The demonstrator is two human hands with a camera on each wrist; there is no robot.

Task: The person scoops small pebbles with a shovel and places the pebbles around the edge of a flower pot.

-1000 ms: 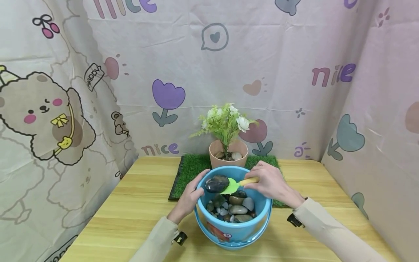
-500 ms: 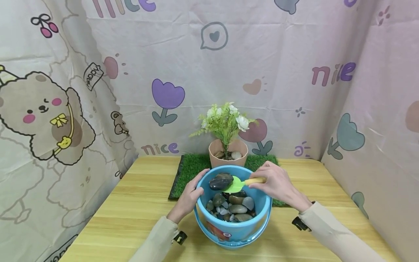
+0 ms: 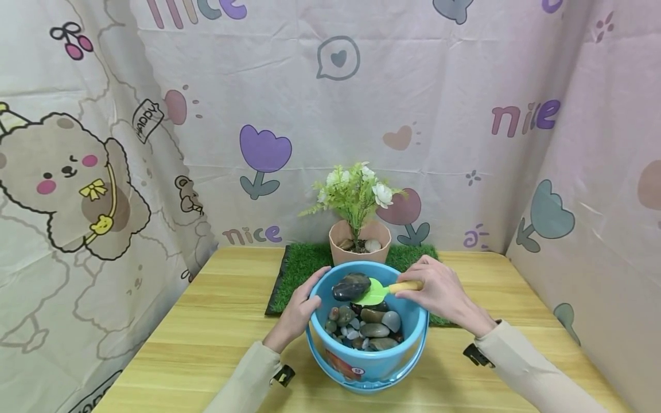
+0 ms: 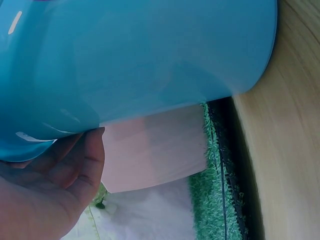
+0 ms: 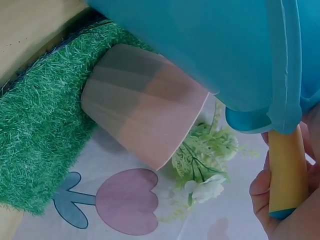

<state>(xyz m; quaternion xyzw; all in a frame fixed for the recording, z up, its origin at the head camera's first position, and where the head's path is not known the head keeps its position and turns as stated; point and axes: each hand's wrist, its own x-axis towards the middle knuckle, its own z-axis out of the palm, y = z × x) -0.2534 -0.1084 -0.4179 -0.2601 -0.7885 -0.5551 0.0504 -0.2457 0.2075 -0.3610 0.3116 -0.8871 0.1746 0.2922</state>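
Observation:
A blue bucket (image 3: 369,360) holds several stones (image 3: 375,330) of different sizes. My left hand (image 3: 298,310) grips its left rim, the thumb over the edge; in the left wrist view the fingers (image 4: 89,167) touch the outer wall. My right hand (image 3: 439,292) holds the yellow handle (image 3: 405,287) of a small toy shovel with a green blade (image 3: 373,293). A large dark stone (image 3: 352,286) lies on that blade, above the other stones and within the bucket's rim. From the right wrist, the handle (image 5: 287,172) shows in the hand, while the bucket hides the blade.
Behind the bucket, a pink pot (image 3: 360,241) with a white-flowered plant (image 3: 356,192) stands on a green turf mat (image 3: 304,272). The wooden table (image 3: 206,327) spreads out on both sides. Patterned cloth (image 3: 310,103) hangs at the back and sides.
My right hand has shifted slightly to the right, carrying the shovel and the dark stone along. A reddish pebble now shows at the left inside the bucket. My left hand has stayed put.

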